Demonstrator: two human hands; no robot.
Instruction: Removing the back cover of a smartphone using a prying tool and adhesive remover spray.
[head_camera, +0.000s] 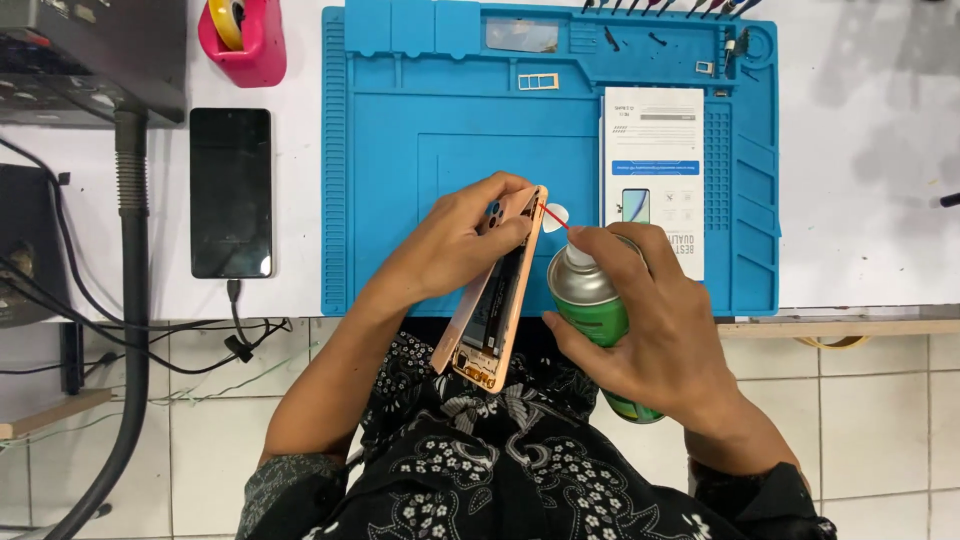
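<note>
Nearest the lens, black floral-print clothing (500, 470) filling the bottom of the view, pale tiled floor (880, 430) either side. Just above it, right hand (660, 330) wrapped tight round a green spray can (590, 300), forefinger curled over the white cap, thin red straw (556, 220) poking up and left toward the phone's upper edge. Beside it, left hand (460, 245) clamped on an opened smartphone body (495, 290) with a peach-gold frame, tilted on edge, fingers gripping near the camera end, insides turned toward the can, lower end hanging off the bench edge over the lap. Tucked just behind the phone's top corner, a small white opening pick (556, 217), touching or just beside the straw tip, hard to tell which.

Under both hands, blue silicone repair mat (370, 200) with raised compartments. On its right half, a tall white retail package (655, 170), rectangular, blue band across the middle, small phone picture below it, grey print at the bottom end. Further up, a small card tray frame (537, 81) and a clear rectangular piece (521, 36) in the top compartments.

Left of the mat, a dark-screened smartphone (231, 192) flat on the white bench, cable plugged at its near end. Far corner, pink tape dispenser (243, 38) with a yellow roll.
</note>
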